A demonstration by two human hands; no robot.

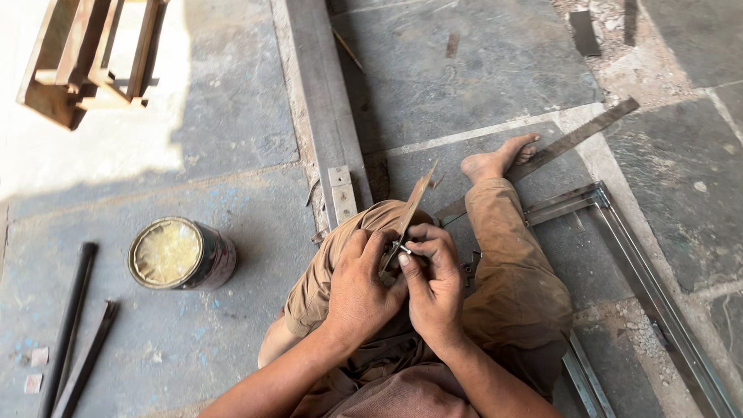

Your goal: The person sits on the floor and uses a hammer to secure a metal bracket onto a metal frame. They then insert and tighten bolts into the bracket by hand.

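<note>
I'm looking down at a stone-slab floor (232,116) that fills the view, part sunlit at the far left. A long grey metal beam (321,101) runs from far to near down the middle, ending by my left knee, and an angle-iron frame (650,286) lies at the right with a flat steel bar (576,139) slanting across its far corner, beside my bare foot (495,161). At the far left corner stands a rusty metal rack (85,58). Near left, a round paint tin (179,254) sits on its side, and two dark rods (73,340) lie further left.

I sit with my legs folded. My left hand (358,290) is curled shut around the near end of a thin flat metal strip (410,210); its long axis rises away from me, tilted far and slightly right. My right hand (433,282) sits just right of it, fingers pinched closed on a small metal piece (405,249) pressed against the strip's near part. Both hands touch the strip; the left carries it.
</note>
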